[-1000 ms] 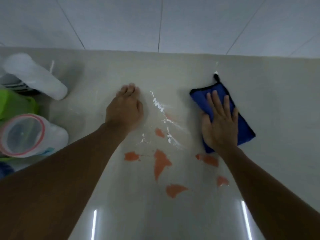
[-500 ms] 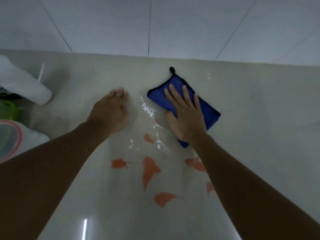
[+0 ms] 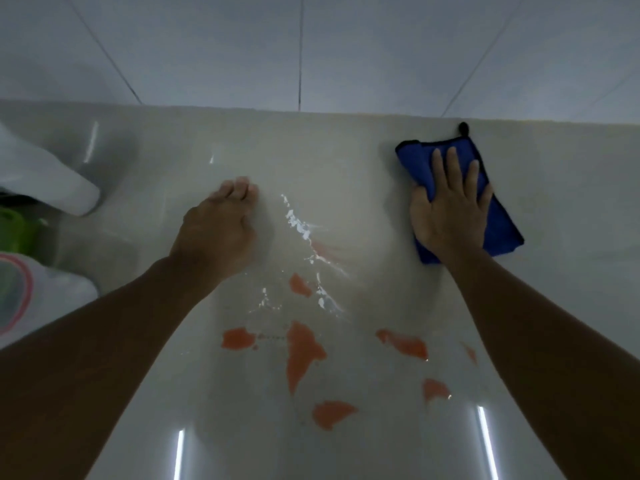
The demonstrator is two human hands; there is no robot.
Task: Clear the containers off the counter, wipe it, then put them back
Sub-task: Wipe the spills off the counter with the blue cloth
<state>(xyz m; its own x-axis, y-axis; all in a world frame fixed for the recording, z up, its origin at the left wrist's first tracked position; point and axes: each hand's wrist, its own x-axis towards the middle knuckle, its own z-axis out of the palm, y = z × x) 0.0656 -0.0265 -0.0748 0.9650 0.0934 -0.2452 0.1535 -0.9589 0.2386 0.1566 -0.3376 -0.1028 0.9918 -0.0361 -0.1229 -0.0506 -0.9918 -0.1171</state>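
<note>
My right hand (image 3: 450, 209) presses flat, fingers spread, on a blue cloth (image 3: 498, 223) at the back right of the glossy pale counter (image 3: 346, 161). My left hand (image 3: 218, 230) rests on the counter in the middle with its fingers curled under and nothing in it. Several orange smears (image 3: 301, 351) and a wet streak (image 3: 304, 233) lie between my arms. At the left edge stand a white container (image 3: 45, 178), a green one (image 3: 14, 230) and a white tub with a pink-rimmed lid (image 3: 41, 306), all partly cut off.
A grey tiled wall (image 3: 311, 46) rises behind the counter's back edge. Bright light reflections show on the counter near its front.
My right hand has swept the blue cloth from the middle of the counter out to the back right. The left hand stays planted in place.
</note>
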